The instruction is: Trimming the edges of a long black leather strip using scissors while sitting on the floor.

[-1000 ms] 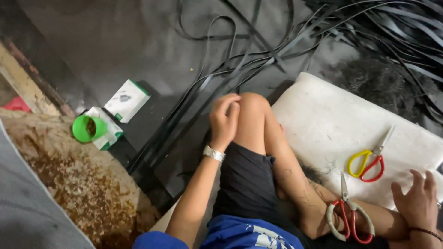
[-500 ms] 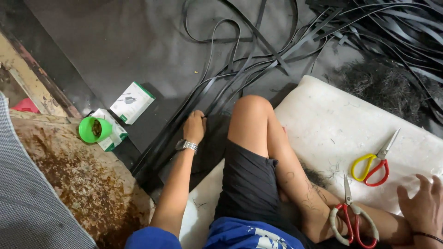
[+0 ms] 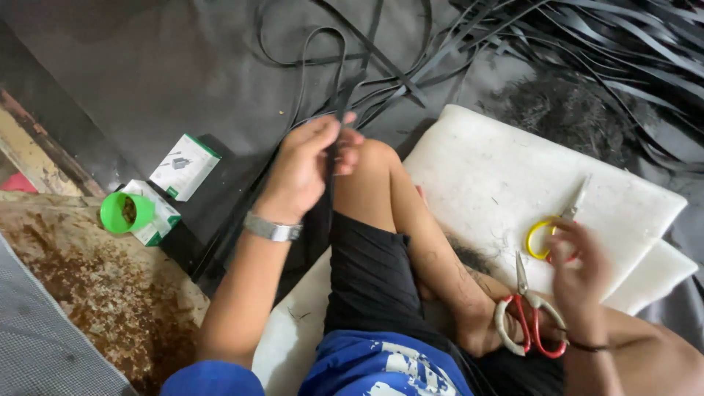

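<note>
My left hand (image 3: 308,165), with a metal wristwatch on its wrist, is raised in front of my bent knee and pinches a long black rubber strip (image 3: 336,110) that runs up to a loop on the dark floor. My right hand (image 3: 579,268) reaches over the white foam pad (image 3: 484,169) with its fingers on the yellow-and-red-handled scissors (image 3: 554,227). A second pair of scissors (image 3: 529,315) with grey and red handles lies against my lower leg, just left of that hand.
Many black strips (image 3: 587,37) lie piled at the top right, beside a heap of fine black shavings (image 3: 565,110). Two small white-and-green boxes (image 3: 183,167) and a green cup (image 3: 125,213) sit at left by a rusty slab (image 3: 103,293).
My left hand went from my knee down to the strips on the floor, then lifted one up. My right hand moved from the pad's near edge onto the yellow scissors.
</note>
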